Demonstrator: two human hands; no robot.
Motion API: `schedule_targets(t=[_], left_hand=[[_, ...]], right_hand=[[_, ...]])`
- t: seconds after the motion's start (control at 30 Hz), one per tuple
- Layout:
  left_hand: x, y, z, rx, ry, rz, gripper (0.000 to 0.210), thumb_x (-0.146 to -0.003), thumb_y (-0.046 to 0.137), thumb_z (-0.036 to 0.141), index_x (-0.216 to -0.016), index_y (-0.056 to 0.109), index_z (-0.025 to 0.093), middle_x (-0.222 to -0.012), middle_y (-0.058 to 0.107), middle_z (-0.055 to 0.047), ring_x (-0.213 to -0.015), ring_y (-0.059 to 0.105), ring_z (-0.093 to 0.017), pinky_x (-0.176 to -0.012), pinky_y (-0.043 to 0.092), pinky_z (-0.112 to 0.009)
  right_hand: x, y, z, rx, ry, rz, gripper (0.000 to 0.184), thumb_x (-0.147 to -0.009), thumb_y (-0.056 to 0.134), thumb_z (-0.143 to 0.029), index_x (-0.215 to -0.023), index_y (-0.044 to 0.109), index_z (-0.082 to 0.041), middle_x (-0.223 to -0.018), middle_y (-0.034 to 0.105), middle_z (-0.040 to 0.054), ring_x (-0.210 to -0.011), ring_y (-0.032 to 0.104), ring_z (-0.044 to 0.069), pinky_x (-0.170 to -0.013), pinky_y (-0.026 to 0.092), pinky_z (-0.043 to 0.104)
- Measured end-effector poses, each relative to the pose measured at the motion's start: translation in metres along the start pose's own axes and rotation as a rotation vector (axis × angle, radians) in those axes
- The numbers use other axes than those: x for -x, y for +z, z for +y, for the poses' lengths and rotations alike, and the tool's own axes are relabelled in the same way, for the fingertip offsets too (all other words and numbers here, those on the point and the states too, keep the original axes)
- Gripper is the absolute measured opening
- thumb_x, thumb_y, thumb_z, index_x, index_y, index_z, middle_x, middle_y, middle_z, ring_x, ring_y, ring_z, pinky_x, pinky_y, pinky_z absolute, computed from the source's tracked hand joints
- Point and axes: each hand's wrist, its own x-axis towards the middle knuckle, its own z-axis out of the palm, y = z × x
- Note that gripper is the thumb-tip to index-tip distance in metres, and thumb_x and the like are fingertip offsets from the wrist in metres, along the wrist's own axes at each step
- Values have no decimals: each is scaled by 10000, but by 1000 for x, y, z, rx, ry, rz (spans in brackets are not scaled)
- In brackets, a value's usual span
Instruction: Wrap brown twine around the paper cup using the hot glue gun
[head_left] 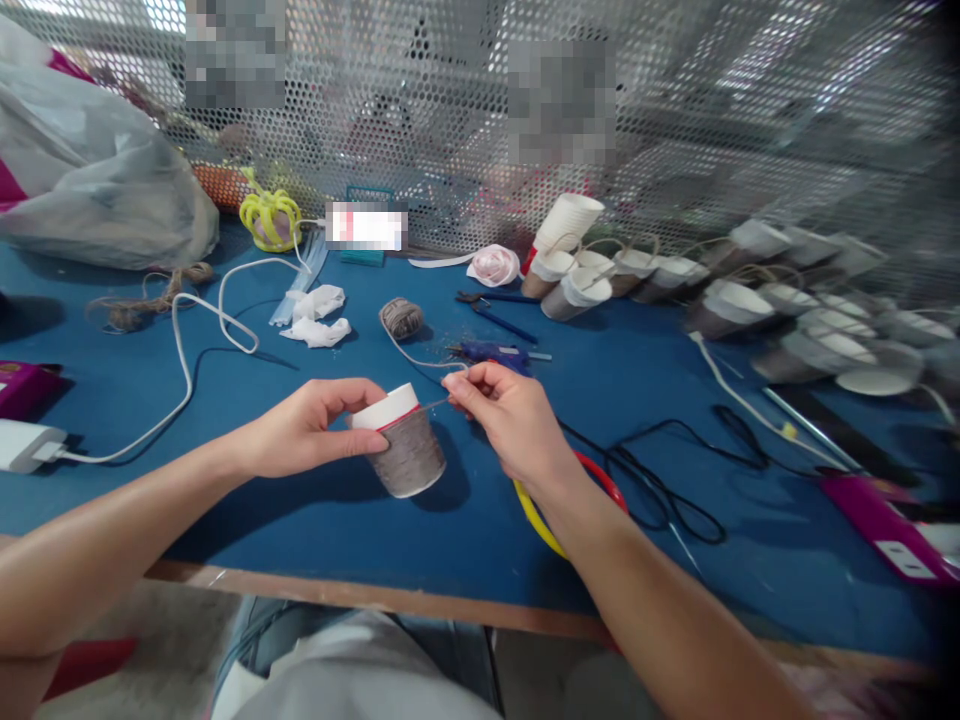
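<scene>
My left hand (319, 428) grips a paper cup (409, 450) near its white rim, holding it tilted above the blue table. Grey-brown yarn covers most of the cup's side, and a red line shows just below the white band. From the cup a strand of yarn (435, 404) runs taut to my right hand (499, 405), which pinches it between thumb and fingers. Beyond my hands lies the small ball of grey yarn (402, 317), its loose end trailing towards my right hand. A blue glue gun (495, 354) rests just past my right hand.
Several yarn-wrapped cups with handles (577, 290) crowd the back right. Blue-handled pliers (502, 305) and a pink ribbon roll (495, 265) lie behind the glue gun. Yellow-red handles (544, 520) sit under my right forearm. A black cable (675, 490) and a white cable (180, 370) cross the table.
</scene>
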Motion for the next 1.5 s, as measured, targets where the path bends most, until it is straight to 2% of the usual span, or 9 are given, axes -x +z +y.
schedule_targets(t=[0.2,0.4,0.67,0.87,1.13,1.27,1.37,1.43,1.5], left_hand=[[1,1,1,5,10,-1,183,-777,586,245,-904,564,115,-793,584,-24,-708,514,-105,-638,423,-197],[4,3,1,-7,18,-17,196,-775,590,251,-910,570,110,-792,591,-28,-715,519,-109,-655,423,-201],[5,4,-1,-19,67,-35,169,-779,587,231,-899,565,114,-838,599,-48,-801,544,-141,-741,437,-239],[5,5,-2,0,101,-36,157,-773,591,219,-887,569,113,-873,615,-66,-851,566,-164,-769,451,-257],[3,6,-2,13,141,-40,105,-772,586,176,-866,575,131,-861,621,-56,-847,574,-161,-782,452,-256],[2,5,-4,-49,198,34,114,-771,588,179,-876,588,136,-859,628,-52,-826,573,-151,-774,450,-245],[-1,2,-9,-115,225,130,135,-776,583,196,-897,591,137,-876,630,-53,-820,567,-148,-769,446,-240],[-3,0,-13,-151,220,183,140,-776,584,212,-892,588,134,-879,627,-52,-812,563,-146,-762,443,-238],[-5,-2,-16,-182,208,199,142,-778,580,229,-879,585,129,-867,624,-51,-821,559,-151,-779,438,-247]], right_hand=[[-1,1,0,37,-45,-7,233,-713,609,-390,-632,560,-177,-571,556,-15,-485,428,90,-469,318,241],[0,5,0,52,-79,-60,201,-733,590,-347,-634,545,-179,-597,559,-13,-540,469,102,-522,353,245],[3,9,-1,53,-61,-114,211,-740,576,-359,-647,540,-174,-611,549,-10,-578,480,115,-584,382,264],[5,11,-1,39,-62,-142,222,-733,574,-350,-623,502,-172,-580,483,-35,-544,415,92,-535,343,242],[5,15,4,54,-30,-210,221,-748,535,-348,-622,512,-168,-596,496,-29,-557,428,94,-548,353,238],[4,13,3,-95,74,-270,357,-781,472,-498,-694,561,-163,-642,546,0,-596,496,112,-585,406,251],[4,10,1,-304,173,-438,513,-779,380,-617,-851,592,-155,-779,621,53,-673,572,140,-635,460,282],[4,8,0,-340,180,-512,524,-749,433,-625,-932,587,-159,-879,641,75,-742,601,160,-654,481,293],[4,6,1,-299,123,-509,482,-709,559,-555,-996,571,-168,-981,638,79,-836,606,175,-704,486,295]])
